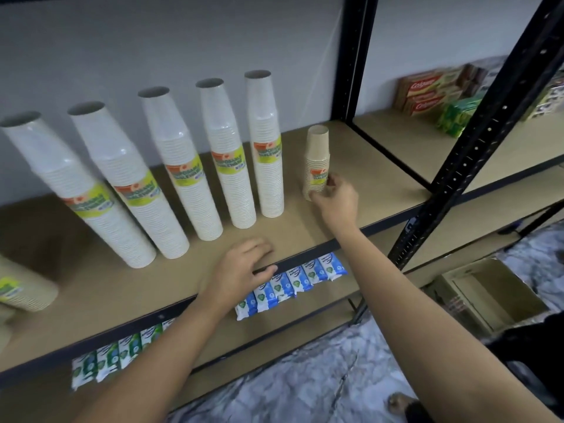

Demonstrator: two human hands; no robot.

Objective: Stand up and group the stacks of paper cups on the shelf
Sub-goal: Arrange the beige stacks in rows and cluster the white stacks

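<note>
Several tall white cup stacks (pixel 232 166) in clear wrap with yellow-green labels stand upright in a row on the brown shelf (pixel 360 178). To their right stands a short brown cup stack (pixel 316 154), also upright. My right hand (pixel 335 198) grips the base of this short stack with fingers and thumb. My left hand (pixel 244 267) rests on the shelf's front edge, fingers spread, holding nothing. At the far left a brown cup stack (pixel 21 285) lies on its side, partly cut off by the frame.
Black metal uprights (pixel 476 154) frame the shelf at the right. Toothpaste boxes (pixel 427 93) and green packs sit on the neighbouring shelf. Blue and green sachets (pixel 290 282) line the shelf below. An open cardboard box (pixel 488 294) stands on the marble floor.
</note>
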